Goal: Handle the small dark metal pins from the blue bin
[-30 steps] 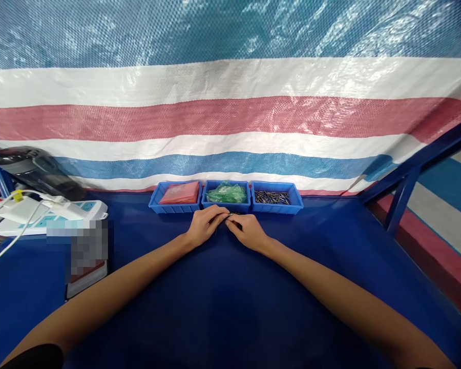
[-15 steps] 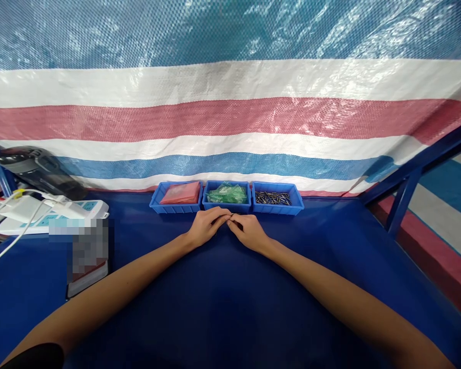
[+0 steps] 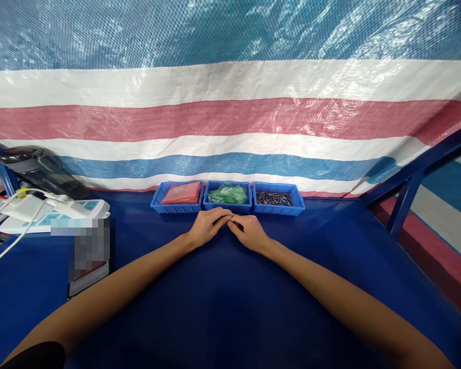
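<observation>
Green plastic (image 3: 230,194) looks light, soft, slippery, best pinched by an edge; my left grip (image 3: 206,225) and right grip (image 3: 251,230) meet, but whether holding anything, I cannot tell.

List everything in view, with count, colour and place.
striped sheeting: count unclear, blue, white, red, background
table: one, blue, centre
bins: three, blue, table's far side
flat packets: several, red, left bin
plastic bags: count unclear, green, middle bin
metal pins: many, silvery, right bin
bottle: one, dark, left
power strip: one, mostly white, left
adapters: two, white, on power strip
cables: several, white, left
flat item: one, pixelated, dark, left
frame bars: several, blue, both sides
sleeve: one, black, bottom left
forearms: two, bare, lower half
left hand: one, bare, by middle bin
right hand: one, bare, beside left hand
</observation>
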`<state>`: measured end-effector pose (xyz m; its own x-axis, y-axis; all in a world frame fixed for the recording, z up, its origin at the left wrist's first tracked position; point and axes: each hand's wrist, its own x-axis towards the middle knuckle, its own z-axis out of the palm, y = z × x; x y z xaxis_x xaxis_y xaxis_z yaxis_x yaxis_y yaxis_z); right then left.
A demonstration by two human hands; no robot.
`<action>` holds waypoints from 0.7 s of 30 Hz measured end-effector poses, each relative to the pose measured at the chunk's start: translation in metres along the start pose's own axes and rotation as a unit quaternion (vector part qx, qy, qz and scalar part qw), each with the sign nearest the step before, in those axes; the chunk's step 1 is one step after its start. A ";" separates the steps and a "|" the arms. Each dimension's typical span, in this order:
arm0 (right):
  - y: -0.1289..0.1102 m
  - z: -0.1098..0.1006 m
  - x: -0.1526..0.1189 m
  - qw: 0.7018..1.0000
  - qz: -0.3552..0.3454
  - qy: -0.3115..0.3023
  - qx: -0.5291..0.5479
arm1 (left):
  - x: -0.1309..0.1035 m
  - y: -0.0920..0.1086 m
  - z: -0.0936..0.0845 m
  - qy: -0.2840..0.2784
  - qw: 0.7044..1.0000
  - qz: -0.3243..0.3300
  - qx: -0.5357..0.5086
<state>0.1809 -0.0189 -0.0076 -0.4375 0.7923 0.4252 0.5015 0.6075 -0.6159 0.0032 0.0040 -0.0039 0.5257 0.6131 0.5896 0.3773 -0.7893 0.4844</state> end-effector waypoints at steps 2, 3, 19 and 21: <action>0.001 0.000 0.000 1.000 -0.002 0.000 -0.002 | 0.000 0.000 0.000 -0.001 1.000 0.000 -0.001; 0.001 0.001 0.000 1.000 -0.002 0.001 -0.002 | 0.000 -0.001 0.000 -0.001 1.000 0.001 -0.001; 0.001 0.001 0.000 1.000 -0.006 0.005 -0.005 | 0.000 0.000 0.000 0.000 1.000 0.008 -0.002; 0.001 0.002 0.000 1.000 -0.007 0.006 -0.006 | 0.000 0.000 0.000 0.002 1.000 0.010 -0.001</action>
<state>0.1803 -0.0185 -0.0094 -0.4352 0.7848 0.4413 0.5054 0.6185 -0.6016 0.0032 0.0042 -0.0037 0.5303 0.5978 0.6011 0.3656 -0.8010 0.4741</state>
